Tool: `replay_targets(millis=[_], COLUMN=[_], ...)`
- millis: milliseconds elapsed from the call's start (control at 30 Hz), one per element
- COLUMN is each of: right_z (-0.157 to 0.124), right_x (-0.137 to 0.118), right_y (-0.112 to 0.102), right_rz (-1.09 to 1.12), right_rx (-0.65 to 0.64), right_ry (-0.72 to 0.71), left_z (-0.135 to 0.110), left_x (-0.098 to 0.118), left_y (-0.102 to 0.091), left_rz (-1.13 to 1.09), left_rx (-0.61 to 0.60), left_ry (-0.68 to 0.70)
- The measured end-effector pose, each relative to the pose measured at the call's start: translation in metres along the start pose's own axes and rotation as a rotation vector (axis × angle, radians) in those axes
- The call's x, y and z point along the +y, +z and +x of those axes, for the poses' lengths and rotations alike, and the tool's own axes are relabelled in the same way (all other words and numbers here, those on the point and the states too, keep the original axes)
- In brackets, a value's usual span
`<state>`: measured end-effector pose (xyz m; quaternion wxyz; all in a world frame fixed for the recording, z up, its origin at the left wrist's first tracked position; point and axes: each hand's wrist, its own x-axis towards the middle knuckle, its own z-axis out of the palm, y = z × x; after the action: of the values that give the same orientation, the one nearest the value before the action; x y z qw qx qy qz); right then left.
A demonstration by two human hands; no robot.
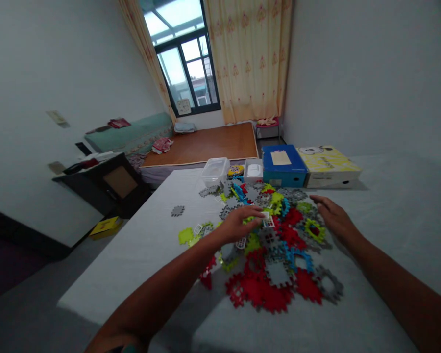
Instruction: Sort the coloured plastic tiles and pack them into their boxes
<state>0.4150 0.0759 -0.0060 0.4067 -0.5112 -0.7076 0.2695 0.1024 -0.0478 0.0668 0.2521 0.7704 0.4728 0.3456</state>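
Note:
My left hand [240, 226] reaches over a heap of toothed plastic pieces. Its thumb and fingertips are closed on a small white lattice piece [268, 220]. At the heap's right edge, my right hand [332, 215] is open with its fingers stretched out, and nothing shows in it. A lime toothed ring [315, 230] lies close to that hand. Nearer to me are red gear-shaped pieces [266, 294], a grey square toothed piece [278, 272], a blue ring piece [300, 260] and a grey toothed ring [330, 284]. Part of the heap is hidden beneath my left hand and forearm.
One grey gear piece [178, 211] lies apart on the white table [132, 260]. Along the table's back stand a clear plastic tub [215, 170], a small white box [253, 170], a blue box [283, 166] and a yellow-and-white box [329, 166]. A bed [209, 144] is beyond.

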Motion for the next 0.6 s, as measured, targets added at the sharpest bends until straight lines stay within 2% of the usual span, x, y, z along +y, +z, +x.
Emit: replay_targets(millis=[100, 133, 200, 267, 333, 433, 533, 600], right_z=[0.024, 0.035, 0.058, 0.078, 0.09, 0.095, 0.09, 0.087], right_x=[-0.007, -0.007, -0.006, -0.001, 0.004, 0.006, -0.005, -0.016], right_y=[-0.005, -0.004, 0.004, 0.018, 0.034, 0.055, 0.067, 0.072], right_rz=[-0.073, -0.093, -0.139, -0.215, -0.321, -0.463, -0.529, -0.519], right_rx=[-0.041, -0.075, -0.143, -0.208, -0.264, -0.252, -0.247, -0.322], right_ry=[-0.032, -0.047, -0.082, -0.108, -0.122, -0.161, -0.128, -0.066], left_z=[-0.001, 0.0, 0.005, 0.01, 0.018, 0.032, 0.046, 0.053], left_x=[-0.069, -0.091, -0.126, -0.149, -0.163, -0.172, -0.172, -0.167], left_y=[-0.068, -0.09, -0.123, -0.137, -0.136, -0.115, -0.092, -0.079], left_rz=[0.187, 0.28, 0.322, 0.327, 0.315, 0.287, 0.253, 0.229], left_rx=[0.371, 0.436, 0.46, 0.446, 0.411, 0.349, 0.277, 0.225], left_ry=[-0.394, -0.541, -0.635, -0.681, -0.697, -0.678, -0.621, -0.582])
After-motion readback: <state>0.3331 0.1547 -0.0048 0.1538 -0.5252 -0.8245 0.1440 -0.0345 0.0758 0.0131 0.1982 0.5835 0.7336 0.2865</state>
